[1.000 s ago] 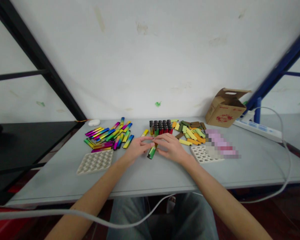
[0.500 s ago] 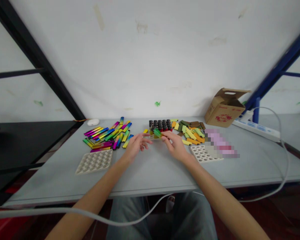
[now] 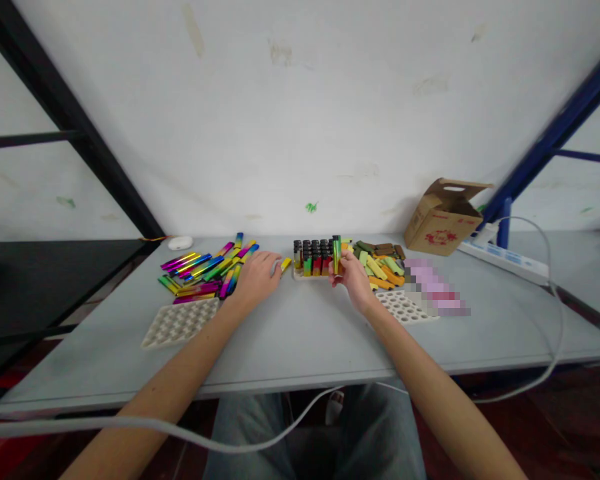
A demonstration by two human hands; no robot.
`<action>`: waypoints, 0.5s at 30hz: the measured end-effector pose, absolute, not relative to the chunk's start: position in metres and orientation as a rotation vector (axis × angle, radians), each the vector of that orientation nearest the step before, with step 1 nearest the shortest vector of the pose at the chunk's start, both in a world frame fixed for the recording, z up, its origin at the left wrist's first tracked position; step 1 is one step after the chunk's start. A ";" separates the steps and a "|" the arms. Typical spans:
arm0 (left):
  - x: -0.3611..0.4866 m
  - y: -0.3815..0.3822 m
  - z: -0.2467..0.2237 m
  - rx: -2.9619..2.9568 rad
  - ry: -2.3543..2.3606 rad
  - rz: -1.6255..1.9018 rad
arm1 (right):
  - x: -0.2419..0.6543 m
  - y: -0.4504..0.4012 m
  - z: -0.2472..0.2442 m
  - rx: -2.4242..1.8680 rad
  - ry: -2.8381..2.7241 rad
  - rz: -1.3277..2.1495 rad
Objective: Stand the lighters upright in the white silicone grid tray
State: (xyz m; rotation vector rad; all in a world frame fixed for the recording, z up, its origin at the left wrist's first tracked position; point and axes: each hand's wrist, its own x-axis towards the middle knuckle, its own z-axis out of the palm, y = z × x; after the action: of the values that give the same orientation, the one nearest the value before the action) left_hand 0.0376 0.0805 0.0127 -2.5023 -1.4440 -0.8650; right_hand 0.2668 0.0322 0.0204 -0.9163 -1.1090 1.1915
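Note:
My right hand (image 3: 351, 277) is closed around an upright lighter (image 3: 337, 255) with a shiny green-and-gold body, at the right end of a pale holed tray (image 3: 305, 275). In that tray stand rows of black-topped lighters (image 3: 317, 257), with green and red bodies in front. My left hand (image 3: 257, 273) is palm down at the right side of a loose pile of metallic rainbow-coloured pieces (image 3: 200, 270). Its thumb looks apart from the bent fingers, whose tips are partly hidden. A small yellow piece (image 3: 286, 265) lies just right of it.
An off-white holed tray (image 3: 180, 323) lies at front left, another holed tray (image 3: 405, 307) at right. Behind the latter are loose yellow, orange, green and brown pieces (image 3: 380, 267). An open cardboard box (image 3: 443, 223), a power strip (image 3: 510, 260) and a white case (image 3: 180, 243) stand near the wall.
My left hand has moved left from the lighter tray to the rainbow pile. My right hand has shifted slightly right, and the green lighter in it now stands upright.

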 end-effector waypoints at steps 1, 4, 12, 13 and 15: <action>0.036 0.084 0.013 -2.514 -1.427 -0.816 | 0.267 0.032 0.021 -0.911 -1.091 1.222; 0.034 0.088 0.011 -2.593 -1.405 -0.704 | 0.267 0.029 0.026 -0.914 -1.068 1.286; 0.033 0.074 0.009 -2.681 -1.377 -0.555 | 0.266 0.023 0.031 -0.905 -1.118 1.328; 0.033 0.072 0.009 -2.673 -1.384 -0.564 | 0.266 0.024 0.031 -0.906 -1.110 1.330; 0.034 0.069 0.009 -2.649 -1.394 -0.578 | 0.267 0.024 0.031 -0.905 -1.084 1.340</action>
State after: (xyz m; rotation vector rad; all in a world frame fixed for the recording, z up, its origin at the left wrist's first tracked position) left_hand 0.0343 0.0687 0.0095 -2.6491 -1.3942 -0.5778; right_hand 0.2667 0.0238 0.0314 -0.9045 -1.0842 1.3399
